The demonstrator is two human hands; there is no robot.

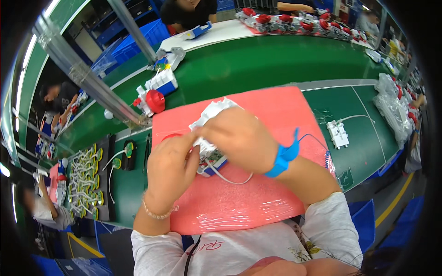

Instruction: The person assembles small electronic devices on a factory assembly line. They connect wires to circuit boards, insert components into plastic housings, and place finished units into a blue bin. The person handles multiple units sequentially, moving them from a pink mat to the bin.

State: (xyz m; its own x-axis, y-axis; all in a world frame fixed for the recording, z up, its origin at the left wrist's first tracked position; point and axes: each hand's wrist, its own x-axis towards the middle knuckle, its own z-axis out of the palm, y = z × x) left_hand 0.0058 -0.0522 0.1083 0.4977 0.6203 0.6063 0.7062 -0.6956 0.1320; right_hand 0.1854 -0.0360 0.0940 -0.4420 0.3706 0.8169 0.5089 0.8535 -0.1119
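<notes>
On the pink foam mat (244,202) lies a white plastic assembly (212,112) with a green circuit board, a blue lower edge and a white cable (232,181) curving out of it. My left hand (170,163) is closed at its left side, fingers curled against the assembly, with a bit of red part showing beside them. From the right my right hand (244,138) reaches over the assembly, its fingers pinched together close to my left fingertips. What the pinch holds is hidden. A blue strap (284,158) with a coiled cord circles my right wrist.
Left of the mat, a black tray (92,184) carries several green round boards with white cables. A white plastic part with a cable (338,133) lies at the right. Beyond the mat stand a red-and-white unit (152,100), a metal post (87,73) and a green belt (258,60).
</notes>
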